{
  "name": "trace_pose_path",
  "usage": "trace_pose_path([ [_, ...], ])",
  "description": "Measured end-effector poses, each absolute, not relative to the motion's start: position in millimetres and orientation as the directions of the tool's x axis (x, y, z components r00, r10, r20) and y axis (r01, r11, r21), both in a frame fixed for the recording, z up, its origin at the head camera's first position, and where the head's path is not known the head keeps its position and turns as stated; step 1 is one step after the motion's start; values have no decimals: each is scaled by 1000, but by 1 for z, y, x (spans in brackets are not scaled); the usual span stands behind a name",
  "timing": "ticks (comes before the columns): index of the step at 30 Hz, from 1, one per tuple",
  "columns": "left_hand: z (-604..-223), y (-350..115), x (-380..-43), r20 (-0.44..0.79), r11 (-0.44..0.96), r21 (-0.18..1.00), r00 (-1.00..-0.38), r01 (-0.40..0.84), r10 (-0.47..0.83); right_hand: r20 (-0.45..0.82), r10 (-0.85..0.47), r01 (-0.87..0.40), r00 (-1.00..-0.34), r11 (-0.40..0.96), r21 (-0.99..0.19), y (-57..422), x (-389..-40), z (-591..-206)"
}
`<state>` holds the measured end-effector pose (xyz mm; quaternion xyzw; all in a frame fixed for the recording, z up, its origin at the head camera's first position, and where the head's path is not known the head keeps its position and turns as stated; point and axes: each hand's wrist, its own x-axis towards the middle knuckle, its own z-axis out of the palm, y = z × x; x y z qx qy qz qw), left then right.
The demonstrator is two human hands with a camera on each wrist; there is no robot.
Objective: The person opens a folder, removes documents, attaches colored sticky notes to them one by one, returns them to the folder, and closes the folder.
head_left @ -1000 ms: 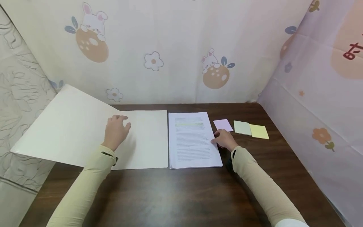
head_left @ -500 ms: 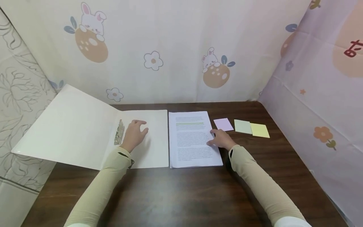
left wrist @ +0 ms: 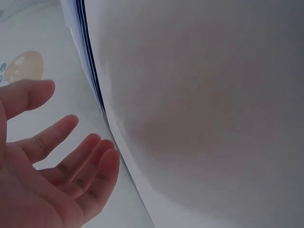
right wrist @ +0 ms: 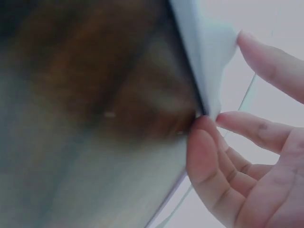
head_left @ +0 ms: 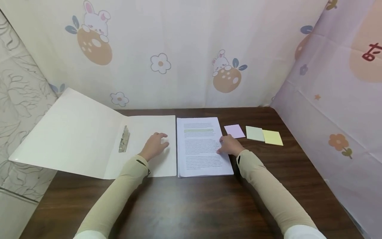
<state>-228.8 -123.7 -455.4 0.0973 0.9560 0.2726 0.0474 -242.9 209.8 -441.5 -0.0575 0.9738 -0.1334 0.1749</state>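
A white binder (head_left: 74, 139) lies spread in the head view, its left cover raised at an angle. A metal clip (head_left: 124, 139) sits near its fold. My left hand (head_left: 154, 145) hovers over the binder's right half with loosely bent fingers; its wrist view shows the hand (left wrist: 61, 156) holding nothing. Just right of the binder is a stack of printed paper (head_left: 203, 146), one line highlighted green. My right hand (head_left: 230, 145) touches the stack's right edge. In the right wrist view, its fingertips (right wrist: 202, 147) meet that edge, thumb apart from the other fingers.
Pink (head_left: 234, 131), green (head_left: 255, 133) and yellow sticky-note pads (head_left: 272, 137) lie right of the paper stack. The dark wooden table (head_left: 179, 209) ends at a patterned curtain (head_left: 185, 83) behind. Another patterned curtain (head_left: 334, 109) borders the right side.
My left hand has moved right across the binder, uncovering the metal clip and nearing the paper stack. The right hand has shifted slightly left onto the stack's edge.
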Motion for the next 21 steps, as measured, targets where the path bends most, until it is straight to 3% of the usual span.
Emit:
trace_pose_path([
  [12, -459, -97, -236, -163, 857, 459, -926, 234, 341, -353, -164, -83, -921, 969, -233, 202, -247, -439],
  [21, -460, -82, -237, -210, 893, 371, -913, 255, 349, -352, -168, -91, -921, 970, -224, 204, -247, -438],
])
